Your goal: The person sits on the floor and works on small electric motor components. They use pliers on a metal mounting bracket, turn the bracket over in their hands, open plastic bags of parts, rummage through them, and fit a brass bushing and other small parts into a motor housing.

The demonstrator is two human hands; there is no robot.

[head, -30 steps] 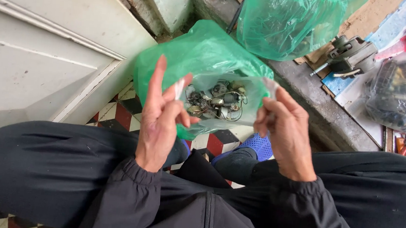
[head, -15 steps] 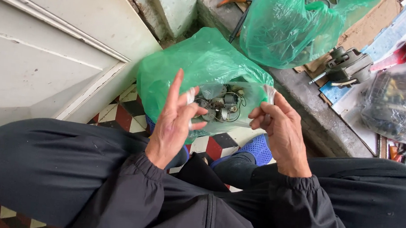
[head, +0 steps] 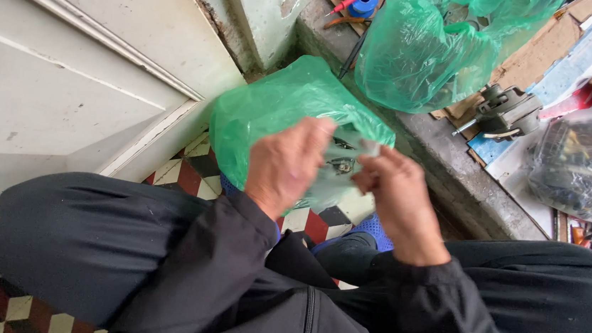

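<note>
Two hands meet at the centre of our view: our left hand (head: 287, 164) and right hand (head: 395, 196) both pinch the small clear bag (head: 342, 165) of metal parts between them, fingers closed on its edges. The bag sits just in front of a green plastic bag (head: 272, 111), which lies at 12 o'clock from the left hand (its rim almost touching the knuckles). At 1 o'clock a second green bag (head: 420, 52) rests on the concrete ledge (head: 446, 165), whose edge runs close past the right hand. At 9 o'clock the white door (head: 61, 74) hems us in. Our knees bound the tiled floor (head: 188, 175) below.
</note>
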